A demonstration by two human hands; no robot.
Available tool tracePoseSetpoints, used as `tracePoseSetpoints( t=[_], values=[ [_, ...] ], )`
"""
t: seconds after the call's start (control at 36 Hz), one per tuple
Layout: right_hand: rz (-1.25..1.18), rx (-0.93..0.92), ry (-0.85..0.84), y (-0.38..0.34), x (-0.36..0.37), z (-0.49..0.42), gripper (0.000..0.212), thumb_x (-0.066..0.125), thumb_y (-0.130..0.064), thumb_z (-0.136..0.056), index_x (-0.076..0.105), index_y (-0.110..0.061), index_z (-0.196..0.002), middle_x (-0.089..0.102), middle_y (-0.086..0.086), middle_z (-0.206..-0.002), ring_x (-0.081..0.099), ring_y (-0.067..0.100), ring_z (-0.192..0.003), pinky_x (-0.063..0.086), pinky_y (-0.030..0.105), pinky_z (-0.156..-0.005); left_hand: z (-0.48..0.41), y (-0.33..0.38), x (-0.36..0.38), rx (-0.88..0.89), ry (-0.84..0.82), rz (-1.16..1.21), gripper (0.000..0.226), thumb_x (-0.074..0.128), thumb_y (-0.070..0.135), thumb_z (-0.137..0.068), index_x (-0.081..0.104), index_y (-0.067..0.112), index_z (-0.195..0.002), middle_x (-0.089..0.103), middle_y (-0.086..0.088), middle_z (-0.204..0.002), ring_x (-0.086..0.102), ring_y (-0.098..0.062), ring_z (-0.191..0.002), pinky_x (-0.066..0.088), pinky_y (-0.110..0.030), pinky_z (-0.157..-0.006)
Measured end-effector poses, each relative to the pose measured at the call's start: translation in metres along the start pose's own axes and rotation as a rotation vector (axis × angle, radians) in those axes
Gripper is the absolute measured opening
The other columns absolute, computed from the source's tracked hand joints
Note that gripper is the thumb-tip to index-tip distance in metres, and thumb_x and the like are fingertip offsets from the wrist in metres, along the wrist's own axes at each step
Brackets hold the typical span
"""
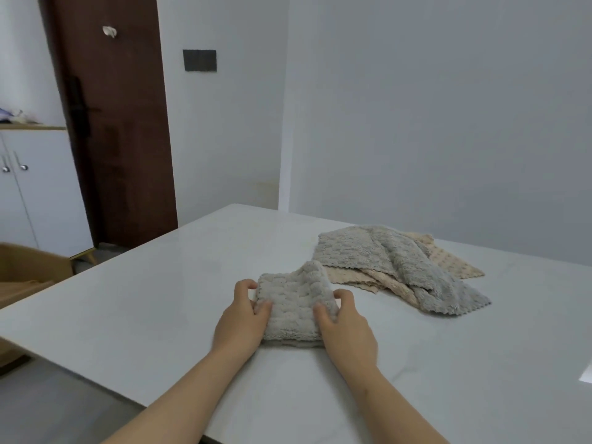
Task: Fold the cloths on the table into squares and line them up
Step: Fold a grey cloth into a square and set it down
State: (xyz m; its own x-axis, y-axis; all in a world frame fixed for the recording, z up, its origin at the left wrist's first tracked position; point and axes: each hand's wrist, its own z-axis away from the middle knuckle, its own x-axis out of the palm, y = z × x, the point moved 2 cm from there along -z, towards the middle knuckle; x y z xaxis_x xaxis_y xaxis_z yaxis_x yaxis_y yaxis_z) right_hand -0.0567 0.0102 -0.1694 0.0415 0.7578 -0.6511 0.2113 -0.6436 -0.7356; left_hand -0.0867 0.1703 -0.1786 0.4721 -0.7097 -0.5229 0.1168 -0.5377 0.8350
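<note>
So left hand and right hand pinch the folded grey cloth between them, loose cloths beyond the right hand

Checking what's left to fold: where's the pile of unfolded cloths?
Head view: the pile of unfolded cloths lies right of centre on the table, just beyond and right of the folded grey cloth.

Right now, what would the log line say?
step: folding | left grip, right grip: hold folded grey cloth | unfolded cloth pile: behind, untouched
</note>
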Motion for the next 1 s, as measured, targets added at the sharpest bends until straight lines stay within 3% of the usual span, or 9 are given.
tracePoseSetpoints(
  t=[0.14, 0.28, 0.33, 0.42, 0.61, 0.69, 0.78, 0.89, 1.0],
  values=[
    [-0.227, -0.067, -0.051, -0.02, 0.03, -0.023, 0.032, 0.052, -0.036, -0.092, 0.038, -0.023, -0.117, 0.058, -0.009, -0.07, 0.059, 0.013, -0.072, 0.044, 0.028, -0.064, -0.026, -0.016, -0.02, 0.092, 0.114, 0.039, 0.012, 0.042, 0.023, -0.097, 0.043, 0.035, -0.097, 0.054, 0.002, -0.077, 0.051, -0.017, -0.072, 0.037, -0.03, -0.064],
    [-0.403, -0.105, -0.113, -0.042, 0.067, -0.054, 0.026, 0.055, -0.021, -0.091, 0.041, -0.027, -0.112, 0.054, -0.01, -0.075, 0.052, 0.001, -0.062, 0.04, 0.009, -0.053, -0.063, -0.038, -0.041, 0.112, 0.234, 0.033, 0.037, 0.046, 0.01, -0.093, 0.048, 0.041, -0.073, 0.06, 0.0, -0.097, 0.051, -0.012, -0.085, 0.034, -0.021, -0.063],
    [-0.433, -0.122, -0.14, -0.048, 0.077, -0.062, 0.025, 0.054, -0.017, -0.091, 0.043, -0.029, -0.109, 0.054, -0.009, -0.074, 0.051, 0.001, -0.059, 0.043, 0.011, -0.058, -0.072, -0.042, -0.049, 0.115, 0.262, 0.049, 0.033, 0.046, 0.009, -0.093, 0.05, 0.038, -0.077, 0.059, 0.0, -0.1, 0.05, -0.012, -0.087, 0.031, -0.022, -0.067],
    [-0.436, -0.157, -0.178, -0.063, 0.102, -0.083, 0.028, 0.05, -0.011, -0.09, 0.044, -0.032, -0.107, 0.053, -0.008, -0.075, 0.05, 0.008, -0.061, 0.047, 0.029, -0.068, -0.094, -0.055, -0.065, 0.115, 0.286, 0.069, 0.02, 0.047, 0.01, -0.093, 0.056, 0.028, -0.091, 0.057, -0.002, -0.102, 0.048, -0.011, -0.087, 0.03, -0.019, -0.071],
    [-0.197, -0.388, -0.215, -0.098, 0.163, -0.13, 0.025, 0.043, -0.006, -0.092, 0.052, -0.026, -0.101, 0.049, -0.003, -0.102, 0.044, 0.0, -0.084, 0.031, 0.005, -0.07, -0.155, -0.092, -0.096, 0.061, 0.266, -0.041, 0.024, 0.054, 0.01, -0.09, 0.058, 0.018, -0.112, 0.048, 0.002, -0.105, 0.043, -0.008, -0.084, 0.025, -0.013, -0.07],
    [-0.132, -0.455, -0.214, -0.11, 0.183, -0.153, 0.03, 0.042, -0.002, -0.089, 0.049, -0.03, -0.082, 0.048, -0.004, -0.1, 0.043, -0.008, -0.082, 0.031, -0.001, -0.073, -0.181, -0.103, -0.104, 0.063, 0.263, -0.085, 0.027, 0.055, 0.01, -0.09, 0.057, 0.015, -0.116, 0.05, -0.001, -0.113, 0.04, -0.006, -0.093, 0.026, -0.011, -0.078],
    [-0.082, -0.493, -0.214, -0.119, 0.199, -0.173, 0.024, 0.041, -0.001, -0.088, 0.058, -0.017, -0.09, 0.046, -0.006, -0.101, 0.044, 0.002, -0.081, 0.033, 0.005, -0.074, -0.204, -0.112, -0.108, 0.073, 0.28, -0.121, 0.028, 0.055, 0.01, -0.09, 0.057, 0.015, -0.117, 0.052, -0.005, -0.122, 0.039, -0.005, -0.098, 0.027, -0.012, -0.082],
    [0.003, -0.516, -0.191, -0.128, 0.216, -0.197, 0.023, 0.039, -0.008, -0.093, 0.06, -0.012, -0.104, 0.05, 0.001, -0.114, 0.051, 0.017, -0.099, 0.041, 0.025, -0.086, -0.228, -0.118, -0.111, 0.052, 0.32, -0.131, 0.029, 0.053, 0.01, -0.089, 0.056, 0.013, -0.118, 0.051, -0.006, -0.124, 0.046, -0.016, -0.111, 0.028, -0.017, -0.087],
    [0.108, -0.538, -0.19, -0.135, 0.231, -0.215, 0.028, 0.036, -0.014, -0.096, 0.059, -0.015, -0.112, 0.053, 0.0, -0.119, 0.051, 0.02, -0.107, 0.043, 0.031, -0.088, -0.247, -0.123, -0.112, -0.004, 0.353, -0.174, 0.03, 0.05, 0.012, -0.09, 0.054, 0.014, -0.12, 0.046, -0.007, -0.126, 0.047, -0.017, -0.098, 0.029, -0.021, -0.08]
  ],
)
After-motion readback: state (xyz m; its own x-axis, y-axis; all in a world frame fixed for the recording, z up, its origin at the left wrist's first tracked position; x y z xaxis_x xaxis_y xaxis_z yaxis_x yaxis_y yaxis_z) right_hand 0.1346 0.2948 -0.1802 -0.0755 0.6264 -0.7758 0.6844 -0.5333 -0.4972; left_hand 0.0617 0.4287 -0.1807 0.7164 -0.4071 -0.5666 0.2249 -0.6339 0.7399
